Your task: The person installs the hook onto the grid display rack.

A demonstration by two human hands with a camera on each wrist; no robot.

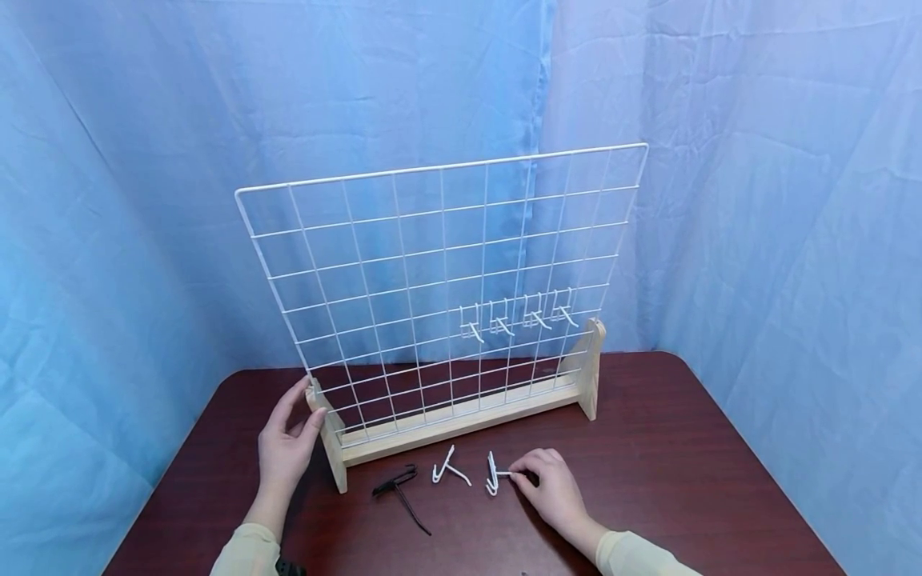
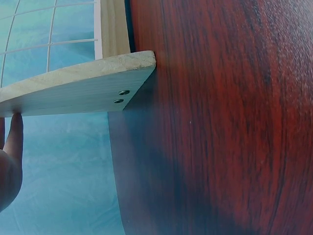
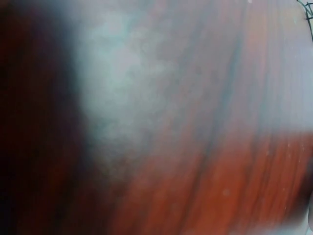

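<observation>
Right wrist view: mostly blur
Tabletop (image 3: 244, 181) near right hand (image 1: 551, 488) smeared; left hand (image 2: 10, 169) cropped in left wrist view; dark item (image 1: 290, 568) by left sleeve (image 1: 246, 552) cut off, unclear.

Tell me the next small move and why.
I'd likely lift the hook in the right hand toward the grid: its fingers already pinch the prong, four white hooks hang there in a row, and the left hand grips the stand.

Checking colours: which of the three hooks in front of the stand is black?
The leftmost hook; the middle hook and the rightmost hook, pinched by the right hand, are white.
</observation>
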